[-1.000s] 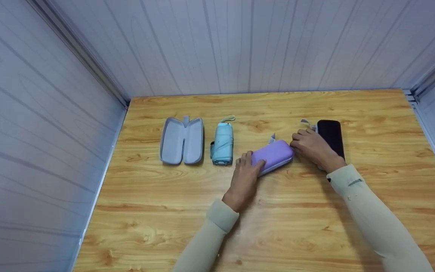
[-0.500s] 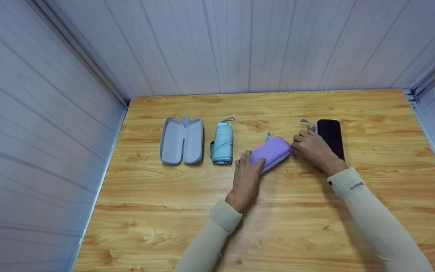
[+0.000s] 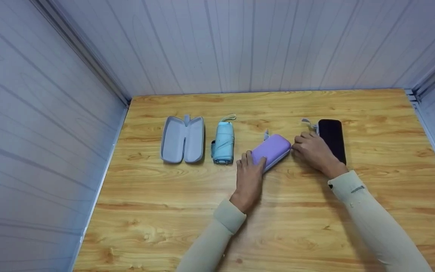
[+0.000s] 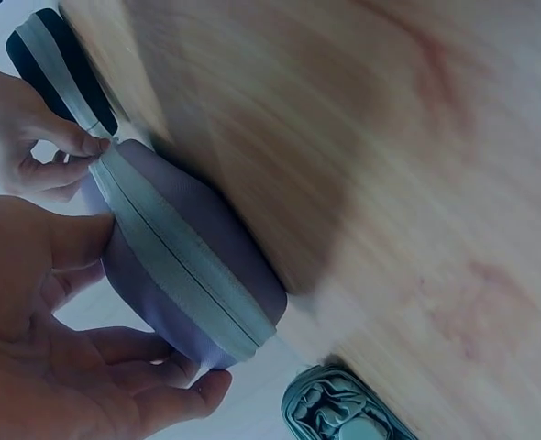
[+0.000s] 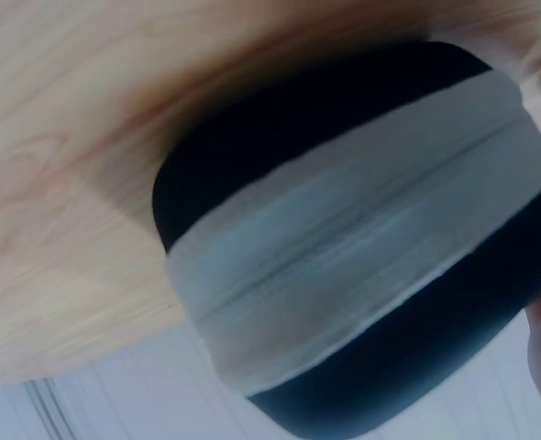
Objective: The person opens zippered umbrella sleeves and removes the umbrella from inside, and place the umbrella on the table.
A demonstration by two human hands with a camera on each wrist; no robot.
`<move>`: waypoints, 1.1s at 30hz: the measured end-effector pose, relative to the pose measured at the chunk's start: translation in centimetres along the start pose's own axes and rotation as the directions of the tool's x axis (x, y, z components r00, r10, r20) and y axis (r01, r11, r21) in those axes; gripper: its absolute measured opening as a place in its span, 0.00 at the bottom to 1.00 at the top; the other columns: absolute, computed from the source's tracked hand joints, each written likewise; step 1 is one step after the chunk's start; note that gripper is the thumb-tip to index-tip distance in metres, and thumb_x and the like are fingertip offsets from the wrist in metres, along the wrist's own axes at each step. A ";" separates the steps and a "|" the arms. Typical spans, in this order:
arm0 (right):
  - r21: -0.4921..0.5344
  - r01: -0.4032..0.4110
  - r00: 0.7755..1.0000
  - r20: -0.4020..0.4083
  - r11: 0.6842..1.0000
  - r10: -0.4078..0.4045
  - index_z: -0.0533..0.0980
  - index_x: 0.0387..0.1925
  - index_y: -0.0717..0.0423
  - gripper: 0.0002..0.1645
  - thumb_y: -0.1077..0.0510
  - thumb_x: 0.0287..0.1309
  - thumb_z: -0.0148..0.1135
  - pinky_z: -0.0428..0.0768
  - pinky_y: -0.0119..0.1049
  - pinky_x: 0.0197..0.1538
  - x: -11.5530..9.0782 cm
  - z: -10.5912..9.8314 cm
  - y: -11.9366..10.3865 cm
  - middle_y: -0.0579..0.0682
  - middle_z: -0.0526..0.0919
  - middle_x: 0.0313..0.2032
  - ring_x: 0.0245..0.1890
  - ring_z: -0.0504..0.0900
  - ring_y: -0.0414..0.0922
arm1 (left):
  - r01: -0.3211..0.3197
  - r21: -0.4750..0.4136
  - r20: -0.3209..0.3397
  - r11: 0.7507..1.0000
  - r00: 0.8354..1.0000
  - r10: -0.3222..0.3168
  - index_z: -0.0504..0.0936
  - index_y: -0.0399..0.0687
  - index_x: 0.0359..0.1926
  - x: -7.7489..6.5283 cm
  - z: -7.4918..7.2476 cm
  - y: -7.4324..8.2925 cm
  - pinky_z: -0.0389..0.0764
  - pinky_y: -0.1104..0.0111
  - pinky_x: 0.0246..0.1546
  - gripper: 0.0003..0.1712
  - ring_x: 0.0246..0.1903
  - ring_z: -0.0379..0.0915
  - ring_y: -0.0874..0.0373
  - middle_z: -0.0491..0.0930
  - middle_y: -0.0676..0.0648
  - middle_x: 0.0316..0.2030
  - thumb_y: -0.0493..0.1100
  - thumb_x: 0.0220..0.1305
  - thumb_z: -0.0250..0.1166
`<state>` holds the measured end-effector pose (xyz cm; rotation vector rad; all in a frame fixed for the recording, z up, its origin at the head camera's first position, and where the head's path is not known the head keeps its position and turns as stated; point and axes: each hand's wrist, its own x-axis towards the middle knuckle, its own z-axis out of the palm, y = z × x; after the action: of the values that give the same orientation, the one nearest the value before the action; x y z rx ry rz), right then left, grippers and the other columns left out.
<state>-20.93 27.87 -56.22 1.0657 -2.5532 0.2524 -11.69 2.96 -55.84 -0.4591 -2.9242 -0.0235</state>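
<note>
Where the purple rounded zipped case [image 3: 271, 148] is lying: mid-table, pointing towards two o'clock.
Left hand [image 3: 249, 176]: is gripping its near end, apparently as a brace.
Right hand [image 3: 312, 152]: is pinching the case's grey zip [image 4: 177, 255] at the far end; pull tab unconfirmed.
Black rounded zipped case [image 3: 332, 138]: is crowding three o'clock.
Light-blue folded umbrella [image 3: 224, 143]: is bounding nine o'clock.
Wood-grain table [image 3: 293, 226]: is giving room towards six.
</note>
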 end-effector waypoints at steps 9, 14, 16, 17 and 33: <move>-0.007 0.000 0.998 -0.056 1.000 -0.001 0.88 0.29 0.61 0.05 0.64 0.55 0.79 0.77 0.50 0.37 0.0 0.3 -0.8 0.54 0.83 0.31 0.33 0.78 0.54 | 0.042 0.026 -0.067 0.999 0.997 -0.040 0.78 0.60 0.64 0.0 0.3 0.5 0.80 0.49 0.58 0.21 0.63 0.73 0.41 0.75 0.34 0.62 0.38 0.74 0.61; -0.006 -0.014 0.998 -0.068 1.000 0.013 0.88 0.29 0.62 0.05 0.64 0.55 0.79 0.77 0.50 0.36 -0.1 0.4 -1.2 0.55 0.83 0.30 0.32 0.78 0.55 | 0.058 -0.004 -0.076 0.998 0.995 -0.058 0.79 0.59 0.64 0.0 0.4 0.7 0.80 0.48 0.58 0.20 0.63 0.73 0.39 0.76 0.32 0.62 0.39 0.75 0.61; -0.007 -0.022 0.998 -0.065 1.000 0.022 0.88 0.29 0.62 0.04 0.64 0.56 0.78 0.77 0.51 0.37 -0.1 0.4 -1.4 0.55 0.83 0.30 0.32 0.78 0.55 | 0.064 -0.009 -0.076 0.998 0.995 -0.064 0.79 0.59 0.64 0.0 0.4 0.8 0.80 0.49 0.58 0.20 0.63 0.73 0.39 0.76 0.32 0.62 0.39 0.75 0.60; -0.007 -0.025 0.998 -0.063 1.000 0.025 0.88 0.30 0.62 0.04 0.64 0.56 0.78 0.77 0.51 0.37 -0.1 0.3 -1.4 0.55 0.83 0.30 0.32 0.78 0.55 | 0.067 -0.009 -0.078 0.998 0.995 -0.067 0.79 0.59 0.63 0.1 0.4 0.9 0.80 0.49 0.58 0.19 0.63 0.73 0.39 0.76 0.32 0.62 0.39 0.76 0.60; -0.075 -0.049 0.997 -0.055 0.996 0.045 0.87 0.29 0.62 0.04 0.64 0.57 0.76 0.79 0.50 0.37 0.2 0.9 -2.7 0.55 0.84 0.31 0.33 0.81 0.55 | 0.136 0.016 -0.087 0.991 0.987 -0.134 0.80 0.61 0.64 0.2 0.8 1.8 0.78 0.51 0.57 0.20 0.61 0.73 0.41 0.74 0.33 0.62 0.40 0.75 0.61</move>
<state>-19.32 25.58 -56.89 0.9587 -2.5213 0.1916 -11.42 4.77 -56.59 -0.2492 -2.8625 -0.0290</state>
